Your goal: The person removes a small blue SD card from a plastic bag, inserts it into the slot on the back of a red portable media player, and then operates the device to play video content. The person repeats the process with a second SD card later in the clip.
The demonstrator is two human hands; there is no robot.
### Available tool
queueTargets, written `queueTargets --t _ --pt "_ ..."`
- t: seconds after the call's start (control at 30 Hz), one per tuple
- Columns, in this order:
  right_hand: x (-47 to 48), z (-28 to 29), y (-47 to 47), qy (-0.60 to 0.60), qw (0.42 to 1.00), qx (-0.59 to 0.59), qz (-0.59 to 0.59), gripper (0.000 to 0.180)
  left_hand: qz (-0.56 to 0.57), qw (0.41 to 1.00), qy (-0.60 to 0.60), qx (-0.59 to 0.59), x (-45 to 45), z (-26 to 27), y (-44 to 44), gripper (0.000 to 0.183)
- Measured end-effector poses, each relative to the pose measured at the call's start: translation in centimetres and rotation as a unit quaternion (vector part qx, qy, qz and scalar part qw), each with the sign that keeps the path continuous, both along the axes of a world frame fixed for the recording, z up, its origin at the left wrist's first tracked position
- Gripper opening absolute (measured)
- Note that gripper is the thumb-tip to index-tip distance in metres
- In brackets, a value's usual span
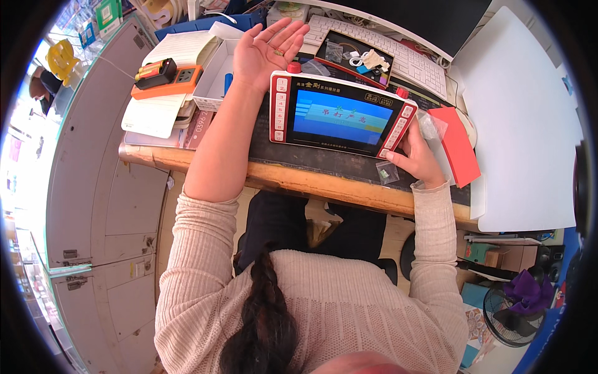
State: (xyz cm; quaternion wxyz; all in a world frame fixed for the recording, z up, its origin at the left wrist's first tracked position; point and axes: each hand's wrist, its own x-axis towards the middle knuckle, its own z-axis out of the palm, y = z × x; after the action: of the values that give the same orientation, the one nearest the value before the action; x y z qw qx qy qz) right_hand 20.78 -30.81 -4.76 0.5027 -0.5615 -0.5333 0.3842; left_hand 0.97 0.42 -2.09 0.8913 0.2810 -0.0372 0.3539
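A portable video player point(343, 117) with a red-and-white case stands tilted up on the desk, its screen lit blue with writing. White keys line both sides, and red knobs rise from its top. My right hand point(416, 156) grips its right edge, the thumb at the lower right keys and the fingers hidden behind. Beyond the player's upper left corner, my left hand point(268, 53) is raised palm up, fingers spread. A small gold-coloured thing, perhaps a ring, shows at a finger's base. Near my right thumb lies a small clear zip bag point(387, 173) with something greenish inside.
Behind the player are a shallow box of small parts point(355, 56), a white keyboard point(420, 70) and a monitor point(420, 18). To the left are an open white box point(210, 89), an orange power strip point(187, 80) and a battery charger point(156, 74). Red card point(455, 145) lies right.
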Motion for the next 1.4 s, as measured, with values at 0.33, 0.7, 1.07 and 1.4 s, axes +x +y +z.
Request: queueTargets --t 0.33,0.7,1.07,1.4 --pt "-0.2 0.2 0.0 -0.002 1.0 -0.001 -0.001 0.1 0.104 0.989 0.106 0.017 0.6 0.3 -0.7 0.043" --pt "0.4 -0.7 0.2 -0.061 0.997 0.047 -0.014 0.1 -0.046 0.995 0.083 -0.035 0.2 -2.0 3.1 0.04" --pt "0.9 0.5 0.0 -0.017 0.998 0.063 -0.023 0.095 -0.018 0.984 0.173 0.024 0.2 -1.9 3.0 0.04" --pt "-3.2 0.3 -5.6 -0.178 0.94 0.03 -0.291 0.022 0.022 0.977 0.207 0.048 0.0 -1.8 3.7 0.038"
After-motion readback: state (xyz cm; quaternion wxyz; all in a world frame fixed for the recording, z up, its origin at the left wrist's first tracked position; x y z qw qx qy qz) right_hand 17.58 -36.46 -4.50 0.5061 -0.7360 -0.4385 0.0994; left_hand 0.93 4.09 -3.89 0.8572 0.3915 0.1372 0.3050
